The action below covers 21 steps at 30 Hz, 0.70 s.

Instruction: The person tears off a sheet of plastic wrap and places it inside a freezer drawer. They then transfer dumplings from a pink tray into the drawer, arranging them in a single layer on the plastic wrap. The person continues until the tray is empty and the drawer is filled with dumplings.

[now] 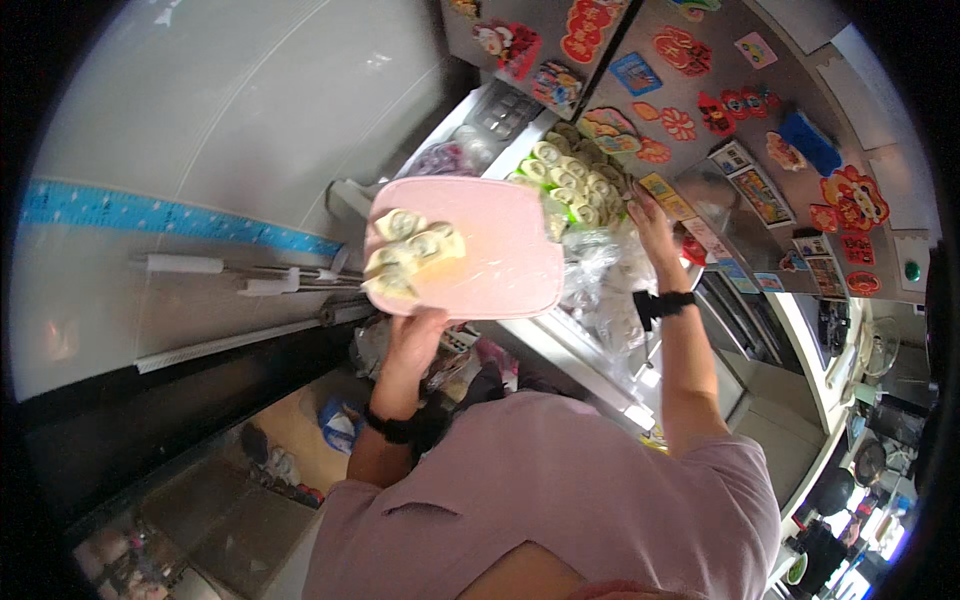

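My left hand grips the near edge of a pink cutting board. Several uncooked dumplings sit bunched on the board's left end. Beyond the board's right side, rows of folded dumplings lie on something bright green inside a pulled-out freezer drawer. My right hand reaches to the right side of those dumplings, by the refrigerator front. Its fingertips are partly hidden there, and whether they hold the edge cannot be made out.
Clear plastic bags fill the drawer's near part. A clear plastic container lies at its far end. Magnets cover the refrigerator doors at right. White-tipped rods stick out along the left wall, and a bag is below the board.
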### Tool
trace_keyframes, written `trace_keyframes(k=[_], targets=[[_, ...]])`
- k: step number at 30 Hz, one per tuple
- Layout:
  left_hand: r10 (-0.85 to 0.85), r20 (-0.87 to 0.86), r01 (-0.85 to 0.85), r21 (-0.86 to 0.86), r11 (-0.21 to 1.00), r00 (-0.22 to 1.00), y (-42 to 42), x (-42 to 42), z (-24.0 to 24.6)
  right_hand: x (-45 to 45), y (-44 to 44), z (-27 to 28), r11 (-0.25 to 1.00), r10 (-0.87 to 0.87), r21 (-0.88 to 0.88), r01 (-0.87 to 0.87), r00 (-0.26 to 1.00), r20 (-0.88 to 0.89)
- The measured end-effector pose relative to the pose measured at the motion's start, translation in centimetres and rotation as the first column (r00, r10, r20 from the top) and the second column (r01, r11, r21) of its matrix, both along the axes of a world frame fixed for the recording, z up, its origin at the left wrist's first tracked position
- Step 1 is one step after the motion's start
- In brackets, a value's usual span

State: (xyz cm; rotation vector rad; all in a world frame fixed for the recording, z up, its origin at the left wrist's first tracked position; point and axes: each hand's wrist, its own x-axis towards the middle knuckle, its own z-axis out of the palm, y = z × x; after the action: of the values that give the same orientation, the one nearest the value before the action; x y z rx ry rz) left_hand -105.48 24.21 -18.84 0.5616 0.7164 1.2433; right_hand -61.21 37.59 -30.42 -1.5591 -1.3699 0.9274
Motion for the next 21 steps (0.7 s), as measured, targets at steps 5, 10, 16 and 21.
trace_keyframes(k=[5,10,16,21], targets=[[-0.168,0.002,0.167,0.052,0.985,0.986,1.0,1.1,0.1,-10.1,-6.5,16.4,0.950,0.247,0.154,-0.270,0.957,0.155],[-0.389,-0.102,0.395,0.041,0.918,0.915,1.5,3.9,-0.2,-19.8,-7.9,24.3,0.757,0.428,0.332,-0.562,0.811,0.398],[-0.356,-0.080,0.357,-0.004,0.934,0.931,0.6,5.8,-0.6,-22.5,-7.2,22.3,0.611,0.395,0.347,-0.711,0.654,0.645],[-0.313,-0.065,0.313,-0.018,0.950,0.948,0.6,5.6,-0.8,-22.0,-8.0,19.6,0.536,0.330,0.389,-0.750,0.610,0.720]])
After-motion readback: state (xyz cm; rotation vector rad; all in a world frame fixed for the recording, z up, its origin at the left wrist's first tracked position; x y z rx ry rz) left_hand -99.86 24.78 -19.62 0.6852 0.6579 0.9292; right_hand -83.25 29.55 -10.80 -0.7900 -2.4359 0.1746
